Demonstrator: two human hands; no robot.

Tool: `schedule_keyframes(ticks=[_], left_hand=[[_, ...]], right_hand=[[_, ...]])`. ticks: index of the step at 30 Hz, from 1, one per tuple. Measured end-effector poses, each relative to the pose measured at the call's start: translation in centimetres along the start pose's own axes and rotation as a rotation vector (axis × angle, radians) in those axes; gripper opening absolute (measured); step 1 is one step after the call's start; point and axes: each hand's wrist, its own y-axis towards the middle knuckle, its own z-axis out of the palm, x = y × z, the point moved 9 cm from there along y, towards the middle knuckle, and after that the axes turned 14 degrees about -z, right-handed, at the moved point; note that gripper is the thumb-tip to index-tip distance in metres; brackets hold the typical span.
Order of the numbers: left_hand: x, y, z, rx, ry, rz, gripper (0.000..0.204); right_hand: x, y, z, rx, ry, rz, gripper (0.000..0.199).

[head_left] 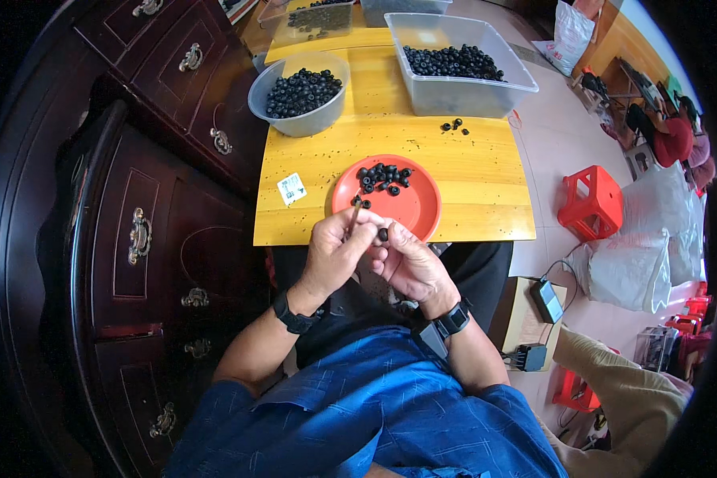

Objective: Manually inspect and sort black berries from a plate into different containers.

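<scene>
Over the near rim of the orange-red plate (420,209), my two hands meet fingertip to fingertip. My right hand (416,269) pinches a small, round black bead-like piece (383,235). My left hand (334,251) is closed around a thin, stick-like tool (354,217) that pokes up past the fingers; its working end cannot be made out. The left thumb and fingertips are right beside the held piece. On the plate lies a loose group of black bead-like pieces (382,177), some showing a hole. A couple more sit just beyond my left fingers.
A round clear tub (263,102) and a rectangular clear bin (454,102), both holding black pieces, stand farther back on the yellow table (470,183). Dark wooden cabinets (127,239) line the left. Red stool (591,203), plastic bags (641,247) and other people are at right.
</scene>
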Motion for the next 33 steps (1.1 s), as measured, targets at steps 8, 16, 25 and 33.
schedule_keyframes(ticks=[8, 16, 25, 33], left_hand=[[-2.1, -0.2, -1.5, -0.103, 0.570, 0.235, 0.020], [-3.4, -1.1, 0.5, -0.101, 0.835, 0.369, 0.020], [-3.6, -0.7, 1.0, -0.099, 0.935, 0.391, 0.026], [-1.4, 0.8, 0.1, 0.044, 0.681, 0.171, 0.023]], right_hand=[[0.7, 0.0, -1.4, -0.043, 0.031, -0.058, 0.021], [0.3, -0.3, -1.6, -0.143, 0.072, -0.015, 0.015], [0.6, -0.3, -2.1, -0.146, -0.029, -0.042, 0.010], [0.8, -0.3, -1.2, -0.084, -0.093, -0.053, 0.014]])
